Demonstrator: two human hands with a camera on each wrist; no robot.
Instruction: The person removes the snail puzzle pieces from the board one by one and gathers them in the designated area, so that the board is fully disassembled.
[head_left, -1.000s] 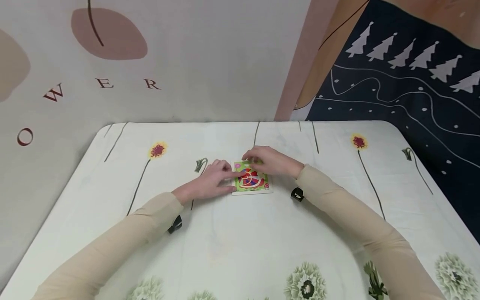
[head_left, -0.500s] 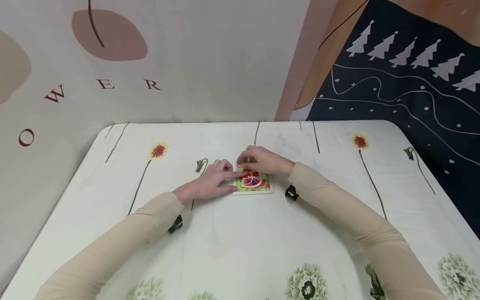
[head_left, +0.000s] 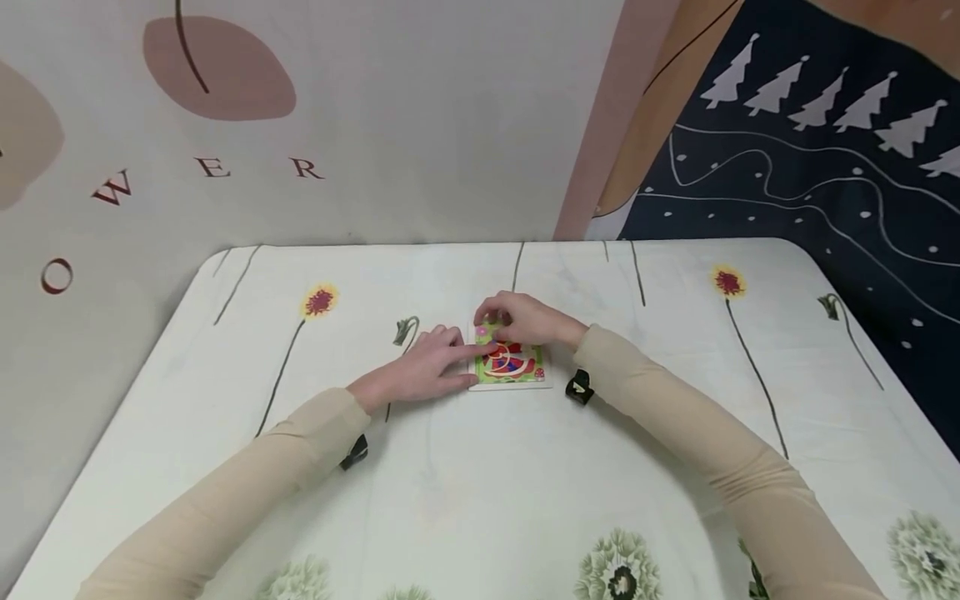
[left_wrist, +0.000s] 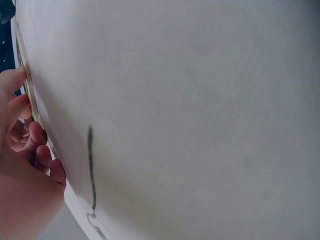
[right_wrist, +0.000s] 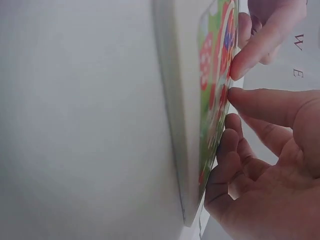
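Note:
A small flat picture puzzle board lies on the cloth, with a red and blue curled figure on green inside a pale rim. At its left side, my left hand reaches its straight index finger onto the picture, thumb by the near left edge. From the far right, my right hand bends over the top of the board. The right wrist view shows the right thumb touching the picture's surface and the other fingers bent against it. No loose piece is visible between them. The right hand hides the picture's upper right part.
The white table cover has printed flowers and stems. Black straps sit at both wrists, such as the right strap. Behind the table hang a pale curtain with letters and a dark cloth with white trees.
My right hand has shifted left along the board's far part, then stayed nearly still. My left hand keeps its index finger on the picture. The view has shifted slightly.

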